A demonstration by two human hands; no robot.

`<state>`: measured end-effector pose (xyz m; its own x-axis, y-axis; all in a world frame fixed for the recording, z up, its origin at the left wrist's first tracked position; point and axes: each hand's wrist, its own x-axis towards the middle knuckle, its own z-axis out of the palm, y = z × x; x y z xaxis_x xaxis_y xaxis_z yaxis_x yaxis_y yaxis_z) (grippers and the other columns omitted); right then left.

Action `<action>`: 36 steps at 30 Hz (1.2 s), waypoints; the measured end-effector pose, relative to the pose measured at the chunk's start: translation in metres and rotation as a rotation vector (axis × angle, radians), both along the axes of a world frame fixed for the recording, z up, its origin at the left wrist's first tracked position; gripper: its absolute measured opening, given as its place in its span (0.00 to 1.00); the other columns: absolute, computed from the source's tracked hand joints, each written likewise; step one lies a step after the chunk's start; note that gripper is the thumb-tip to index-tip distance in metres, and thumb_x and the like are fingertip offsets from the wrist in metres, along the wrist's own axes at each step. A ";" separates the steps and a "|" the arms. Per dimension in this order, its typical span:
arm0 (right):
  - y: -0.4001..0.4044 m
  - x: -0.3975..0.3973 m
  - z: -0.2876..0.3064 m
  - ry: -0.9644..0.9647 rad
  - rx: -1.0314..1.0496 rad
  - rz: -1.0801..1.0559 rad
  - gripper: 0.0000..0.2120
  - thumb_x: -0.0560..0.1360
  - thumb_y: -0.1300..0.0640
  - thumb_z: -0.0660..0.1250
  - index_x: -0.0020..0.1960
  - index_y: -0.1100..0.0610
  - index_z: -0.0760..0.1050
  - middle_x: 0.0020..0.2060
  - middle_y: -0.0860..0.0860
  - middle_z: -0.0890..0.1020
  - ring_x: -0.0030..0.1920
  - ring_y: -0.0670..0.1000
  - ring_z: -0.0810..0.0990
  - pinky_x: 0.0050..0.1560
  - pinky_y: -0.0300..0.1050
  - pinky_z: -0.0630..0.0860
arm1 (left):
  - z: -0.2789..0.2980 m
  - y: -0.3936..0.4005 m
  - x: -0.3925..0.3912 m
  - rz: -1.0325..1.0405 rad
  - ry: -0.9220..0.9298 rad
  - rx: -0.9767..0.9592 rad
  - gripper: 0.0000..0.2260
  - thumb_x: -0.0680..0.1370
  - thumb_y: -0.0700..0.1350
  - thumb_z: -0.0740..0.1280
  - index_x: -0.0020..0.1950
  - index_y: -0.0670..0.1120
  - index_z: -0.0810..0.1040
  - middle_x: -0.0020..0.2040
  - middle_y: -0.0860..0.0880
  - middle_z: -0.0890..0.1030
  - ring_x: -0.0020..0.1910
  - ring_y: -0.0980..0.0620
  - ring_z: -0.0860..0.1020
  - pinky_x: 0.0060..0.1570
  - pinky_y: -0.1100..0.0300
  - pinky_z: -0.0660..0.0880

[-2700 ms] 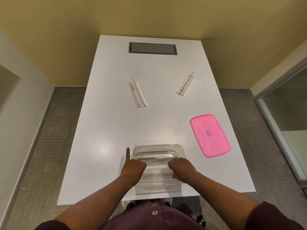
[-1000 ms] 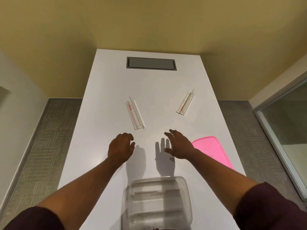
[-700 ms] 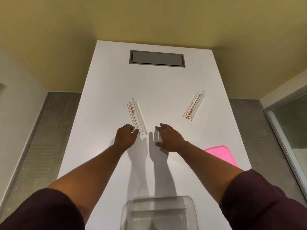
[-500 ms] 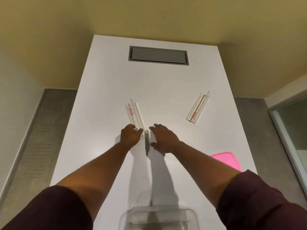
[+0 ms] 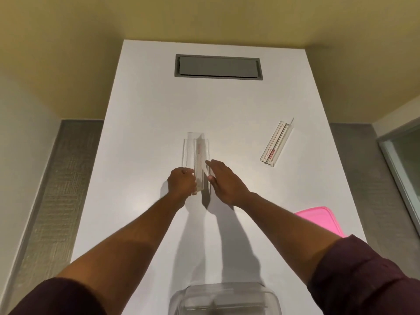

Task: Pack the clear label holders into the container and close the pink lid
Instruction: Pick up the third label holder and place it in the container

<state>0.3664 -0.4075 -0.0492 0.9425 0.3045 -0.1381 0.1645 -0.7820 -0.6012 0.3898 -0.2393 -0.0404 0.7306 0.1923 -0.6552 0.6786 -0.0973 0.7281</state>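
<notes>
1. Left hand is curled round the near end of a clear label holder, fingers wrapped on its left edge, so it's gripping that one.
2. Right hand is up against the same holder's right side, fingers stretched out flat and loose rather than closed. Fingertips look like they touch the plastic, but I can't tell if it's really pinching anything.
3. That holder sits about mid-table, long way running near to far, with a thin red strip down its middle. Can't say whether its near end is lifted off the surface.
4. A second clear label holder lies well off to the right and a bit farther away, angled, flat on the table, nobody touching it.
5. The pink lid is on the right near side, partly hidden behind the right forearm.
6. The clear container is at the very near edge, open on top, cut off by the bottom of the view. Something clear seems to be inside, too blurry to say what.
7. All of it's on a white table with a grey hatch set in the far end.
</notes>
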 end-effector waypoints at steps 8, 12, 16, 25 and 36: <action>0.005 -0.003 0.031 0.321 0.310 -0.323 0.37 0.79 0.38 0.65 0.80 0.54 0.56 0.74 0.55 0.70 0.69 0.56 0.75 0.69 0.56 0.73 | 0.024 0.002 -0.035 -0.014 0.111 -0.224 0.12 0.78 0.36 0.58 0.57 0.36 0.78 0.32 0.46 0.70 0.28 0.49 0.67 0.32 0.58 0.68; 0.004 -0.013 0.046 0.165 0.381 -0.381 0.35 0.81 0.43 0.64 0.81 0.57 0.56 0.77 0.56 0.63 0.77 0.56 0.65 0.73 0.59 0.68 | 0.044 -0.003 -0.051 -0.026 0.132 -0.239 0.14 0.75 0.35 0.59 0.49 0.43 0.83 0.36 0.44 0.83 0.33 0.47 0.81 0.36 0.58 0.76; -0.010 -0.018 0.072 0.117 0.465 -0.443 0.31 0.82 0.55 0.66 0.81 0.56 0.56 0.74 0.54 0.69 0.69 0.61 0.75 0.64 0.51 0.78 | 0.067 0.011 -0.060 -0.140 0.154 -0.166 0.17 0.76 0.37 0.59 0.34 0.47 0.83 0.25 0.49 0.80 0.22 0.53 0.77 0.30 0.62 0.73; -0.049 -0.058 0.111 0.392 0.779 -0.460 0.22 0.73 0.68 0.74 0.63 0.52 0.77 0.51 0.64 0.80 0.47 0.60 0.85 0.50 0.57 0.85 | 0.090 0.054 -0.075 -0.544 0.221 -0.281 0.20 0.76 0.65 0.66 0.53 0.50 0.84 0.45 0.49 0.83 0.45 0.49 0.80 0.44 0.57 0.78; -0.065 -0.139 0.108 0.403 0.920 -0.668 0.20 0.73 0.68 0.76 0.60 0.54 0.76 0.60 0.71 0.78 0.42 0.62 0.86 0.47 0.54 0.85 | 0.127 0.047 -0.112 -0.866 -0.336 0.189 0.28 0.64 0.45 0.83 0.61 0.55 0.80 0.59 0.54 0.82 0.56 0.54 0.79 0.53 0.59 0.79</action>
